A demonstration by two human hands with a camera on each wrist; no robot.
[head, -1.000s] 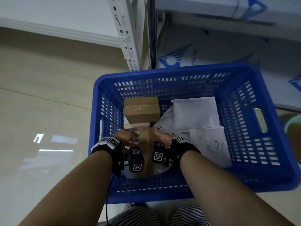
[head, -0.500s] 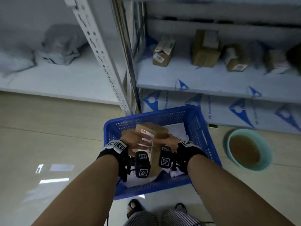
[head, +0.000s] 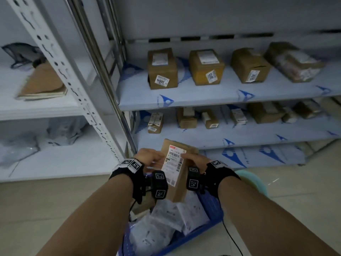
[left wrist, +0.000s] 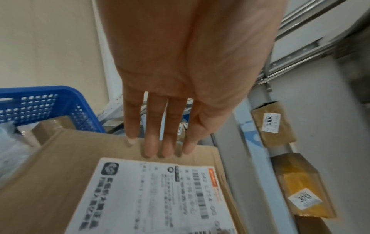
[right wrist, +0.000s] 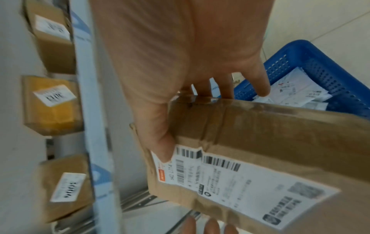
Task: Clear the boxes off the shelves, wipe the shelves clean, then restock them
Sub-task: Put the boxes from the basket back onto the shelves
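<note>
head: both hands around box

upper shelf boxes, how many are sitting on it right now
4, in a row on the upper shelf: the box marked 3004 leftmost, the yellowish box next, a brown box, then a wrapped box at the right. More may lie beyond the frame's edge.

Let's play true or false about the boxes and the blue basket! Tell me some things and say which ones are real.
1. Both hands hold one cardboard box. True.
2. The box has a white label on it. True.
3. The basket is red. False: it is blue.
4. The shelf above the box is bare. False: four boxes stand on it.
5. White packets lie in the basket. True.
</note>
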